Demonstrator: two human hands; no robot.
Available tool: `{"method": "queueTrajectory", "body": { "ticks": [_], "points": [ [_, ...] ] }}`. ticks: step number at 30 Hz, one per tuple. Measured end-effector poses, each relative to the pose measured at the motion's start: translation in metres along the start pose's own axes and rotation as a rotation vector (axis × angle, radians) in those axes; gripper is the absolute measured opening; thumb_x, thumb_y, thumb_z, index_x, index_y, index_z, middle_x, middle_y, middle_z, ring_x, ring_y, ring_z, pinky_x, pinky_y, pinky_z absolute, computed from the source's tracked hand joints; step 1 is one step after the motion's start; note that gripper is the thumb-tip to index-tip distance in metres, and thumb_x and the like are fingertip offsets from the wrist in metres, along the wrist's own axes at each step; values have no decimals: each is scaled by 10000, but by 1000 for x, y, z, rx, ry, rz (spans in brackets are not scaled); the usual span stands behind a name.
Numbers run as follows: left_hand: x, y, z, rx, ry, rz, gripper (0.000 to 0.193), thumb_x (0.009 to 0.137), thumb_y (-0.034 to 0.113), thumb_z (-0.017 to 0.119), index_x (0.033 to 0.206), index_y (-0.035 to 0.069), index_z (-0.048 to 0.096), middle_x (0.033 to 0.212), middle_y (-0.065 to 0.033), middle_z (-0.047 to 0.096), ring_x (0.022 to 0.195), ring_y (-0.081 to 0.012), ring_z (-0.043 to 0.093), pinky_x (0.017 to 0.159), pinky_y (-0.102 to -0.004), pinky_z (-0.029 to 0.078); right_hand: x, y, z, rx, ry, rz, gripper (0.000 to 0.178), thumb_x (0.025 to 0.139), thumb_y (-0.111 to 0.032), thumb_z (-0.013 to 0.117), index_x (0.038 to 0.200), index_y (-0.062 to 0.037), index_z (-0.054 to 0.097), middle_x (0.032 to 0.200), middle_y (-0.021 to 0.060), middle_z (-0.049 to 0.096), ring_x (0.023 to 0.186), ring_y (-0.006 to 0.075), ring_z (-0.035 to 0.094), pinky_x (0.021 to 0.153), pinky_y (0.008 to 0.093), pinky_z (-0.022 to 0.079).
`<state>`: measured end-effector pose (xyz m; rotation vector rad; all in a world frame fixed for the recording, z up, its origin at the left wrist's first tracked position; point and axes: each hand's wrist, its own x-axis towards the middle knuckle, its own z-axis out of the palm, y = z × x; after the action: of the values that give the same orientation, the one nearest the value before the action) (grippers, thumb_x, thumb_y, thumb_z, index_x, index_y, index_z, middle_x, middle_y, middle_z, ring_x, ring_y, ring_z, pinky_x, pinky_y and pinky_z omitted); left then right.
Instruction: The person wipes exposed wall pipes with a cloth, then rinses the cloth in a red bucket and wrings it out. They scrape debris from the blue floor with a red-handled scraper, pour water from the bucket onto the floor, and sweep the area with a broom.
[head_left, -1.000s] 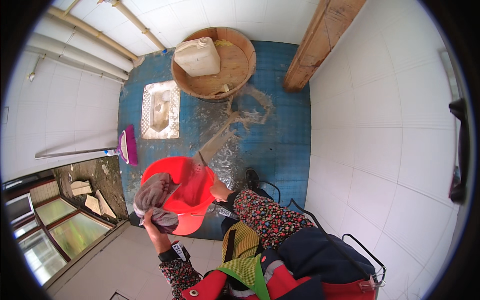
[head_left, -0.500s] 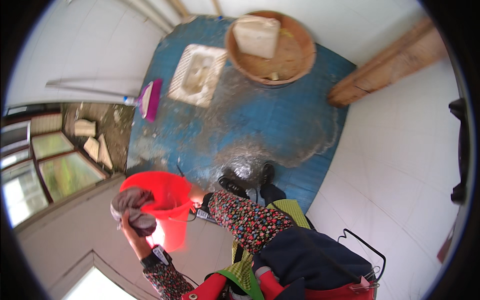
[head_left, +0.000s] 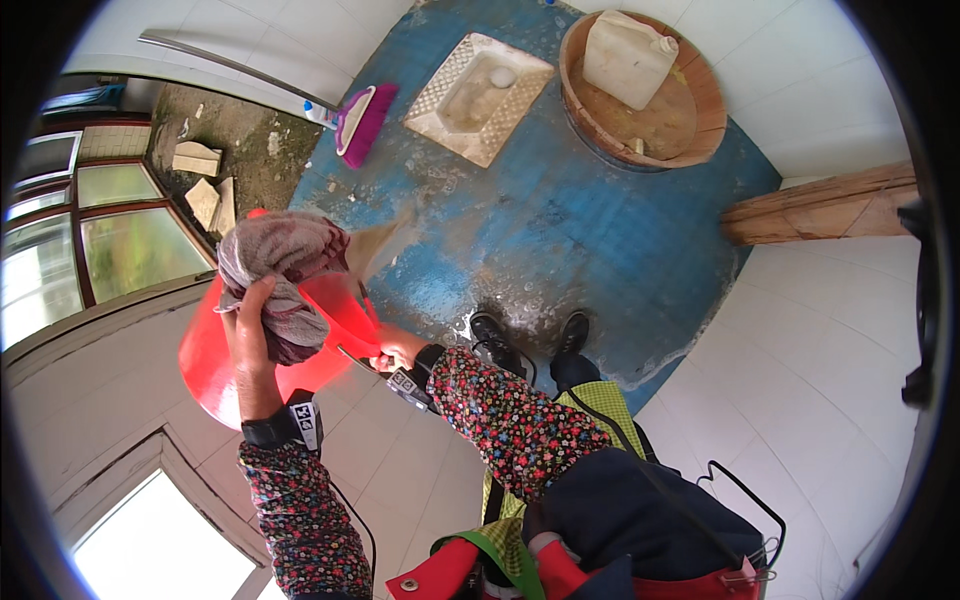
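My left hand grips a bunched grey-purple cloth held over the red bucket. The bucket is tipped away from me, its mouth facing the blue floor, and the cloth hides part of its rim. My right hand is closed on the near right side of the bucket at its rim, close to the thin handle. A brownish sheet of water runs out past the cloth onto the floor.
The wet blue floor bears a squat toilet pan and a round wooden tub with a whitish jerrycan inside. A purple broom leans at the left wall. A wooden beam stands right. My shoes are on the wet floor.
The bucket has been tipped further over and shifted left. The cloth has moved up over its mouth with my left hand. Brownish water now flows out.
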<state>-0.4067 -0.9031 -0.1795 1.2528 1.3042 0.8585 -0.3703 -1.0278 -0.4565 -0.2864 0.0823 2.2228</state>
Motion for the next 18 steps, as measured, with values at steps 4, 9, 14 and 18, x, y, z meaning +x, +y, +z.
{"method": "queueTrajectory", "body": {
  "ticks": [4, 9, 14, 18],
  "points": [
    [1, 12, 9, -18, -30, -1, 418, 814, 75, 612, 1208, -56, 556, 1097, -95, 632, 974, -180, 598, 883, -297, 454, 20, 8, -9, 24, -50, -93, 84, 883, -152, 601, 854, -111, 535, 617, -11, 459, 475, 71, 413, 386, 208, 253],
    [-3, 16, 7, 33, -57, 65, 408, 817, 59, 603, 1205, -58, 552, 1108, -88, 623, 977, -178, 587, 875, -293, 448, 45, 32, -2, 431, -98, 167, 221, 853, -193, 630, 723, -92, 482, 606, 16, 439, 512, 112, 445, 461, 272, 327],
    [0, 1, -22, 27, 23, -11, 421, 810, 58, 597, 1211, -62, 545, 1108, -99, 619, 971, -184, 585, 873, -295, 448, 33, 51, 13, 243, 60, -6, 106, 879, -161, 593, 811, -145, 514, 588, -29, 416, 459, 75, 377, 399, 216, 255],
    [7, -24, -51, -123, 230, -216, 434, 808, 74, 593, 1220, -50, 542, 1120, -122, 617, 966, -217, 605, 875, -323, 473, 1, 15, 16, 224, 435, -41, 87, 920, -167, 559, 846, -140, 522, 579, -16, 414, 425, 87, 339, 396, 221, 227]
  ]
}}
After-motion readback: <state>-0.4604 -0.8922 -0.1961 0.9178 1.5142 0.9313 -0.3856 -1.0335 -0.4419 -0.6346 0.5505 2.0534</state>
